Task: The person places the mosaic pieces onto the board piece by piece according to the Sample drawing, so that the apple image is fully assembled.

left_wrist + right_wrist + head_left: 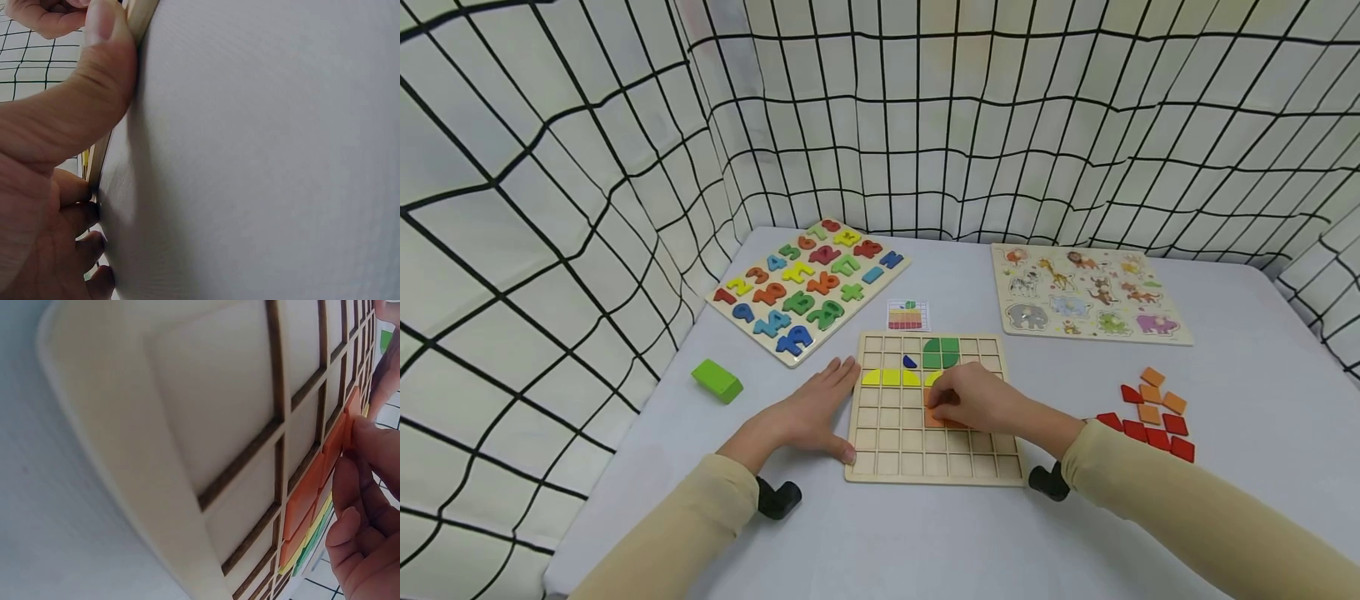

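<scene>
A wooden grid board point(887, 462) lies in the middle of the table, holding yellow pieces point(891, 377), a green leaf shape point(942, 353) and a small dark-blue piece point(910, 362). My left hand point(811, 417) rests against the board's left side, fingers extended and thumb at the lower corner. In the right wrist view, my right hand point(369, 506) pinches an orange square tile point(349, 434) between thumb and fingertip, close over the grid. More orange tiles point(304, 495) sit in neighbouring cells, partly hidden by this hand in the head view.
Loose red tiles point(1182, 449) and orange tiles point(1150, 393) lie right of the board. A pattern card point(908, 316) lies behind it. Further back are a letter-and-number puzzle point(808, 287) and an animal puzzle point(1090, 293). A green block point(717, 381) lies left. Black netting point(925, 100) surrounds the table.
</scene>
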Demonstrator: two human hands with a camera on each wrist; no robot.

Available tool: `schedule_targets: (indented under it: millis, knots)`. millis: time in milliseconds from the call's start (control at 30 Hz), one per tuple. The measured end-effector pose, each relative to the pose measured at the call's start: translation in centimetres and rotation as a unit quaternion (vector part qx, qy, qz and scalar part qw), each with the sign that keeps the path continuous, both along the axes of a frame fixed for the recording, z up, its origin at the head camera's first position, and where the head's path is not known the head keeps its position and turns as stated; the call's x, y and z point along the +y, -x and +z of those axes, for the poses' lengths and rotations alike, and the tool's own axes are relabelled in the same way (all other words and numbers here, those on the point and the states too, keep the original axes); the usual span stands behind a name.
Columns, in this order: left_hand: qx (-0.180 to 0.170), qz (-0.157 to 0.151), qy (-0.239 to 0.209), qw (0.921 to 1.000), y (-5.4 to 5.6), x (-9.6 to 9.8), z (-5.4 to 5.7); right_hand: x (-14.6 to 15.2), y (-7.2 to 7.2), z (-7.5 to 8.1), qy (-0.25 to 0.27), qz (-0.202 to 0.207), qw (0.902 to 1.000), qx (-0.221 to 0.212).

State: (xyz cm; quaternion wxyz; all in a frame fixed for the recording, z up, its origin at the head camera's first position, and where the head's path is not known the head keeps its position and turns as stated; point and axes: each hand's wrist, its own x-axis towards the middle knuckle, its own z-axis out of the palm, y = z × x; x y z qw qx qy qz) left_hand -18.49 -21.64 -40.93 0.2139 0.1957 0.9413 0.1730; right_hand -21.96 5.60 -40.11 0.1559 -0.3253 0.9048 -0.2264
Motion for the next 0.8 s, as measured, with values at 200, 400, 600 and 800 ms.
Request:
schedule_targets:
  millis: [200,400,600,800]
  knots:
    - [0.001,-0.001,0.002,1.0000,0.0,-0.1,-0.1,-0.1,-0.1,-0.1,-0.011,0.010,0.9996,0.023]
    - [0.002,-0.001,-0.001,1.0000,0.1,-0.1,-0.4,0.3,-0.1,0.2,-0.005,0.001,0.9998,0.019]
    - [0.003,0.001,0.000,1.0000,0.0,-0.1,-0.4,2.9,0.5,1.2,0.001,-0.025,0.9995,0.021]
    - [0.005,-0.005,0.006,1.0000,0.1,-0.1,-0.3,8.1,1.5,1.9,0.017,-0.060,0.9975,0.032]
